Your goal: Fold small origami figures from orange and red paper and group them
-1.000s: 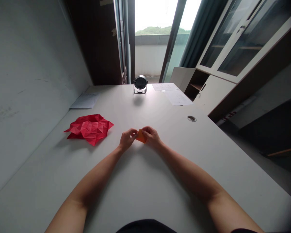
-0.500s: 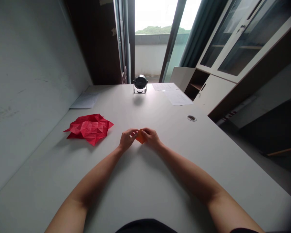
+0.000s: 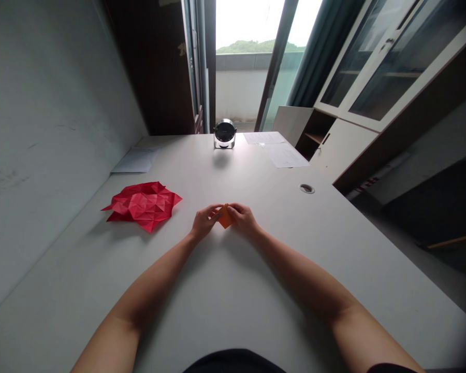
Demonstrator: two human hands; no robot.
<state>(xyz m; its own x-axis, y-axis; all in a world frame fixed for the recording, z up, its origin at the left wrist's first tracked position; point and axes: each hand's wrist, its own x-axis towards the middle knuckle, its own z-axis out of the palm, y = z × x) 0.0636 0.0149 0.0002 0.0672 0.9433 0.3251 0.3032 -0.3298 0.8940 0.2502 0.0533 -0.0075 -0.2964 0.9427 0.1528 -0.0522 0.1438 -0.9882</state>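
Right of the creased red paper, our left hand and right hand pinch the now slightly rotated orange paper, seemingly mid-adjustment.

No text, brand or number could be read. Right of the upper middle of the frame, the paper sheets bore faint grey marks, too small to make out. A tiny pale mark stood on the face of the round black device at upper centre. Toward the right edge, red marks showed on a pale surface, too blurred to tell whether they were characters.
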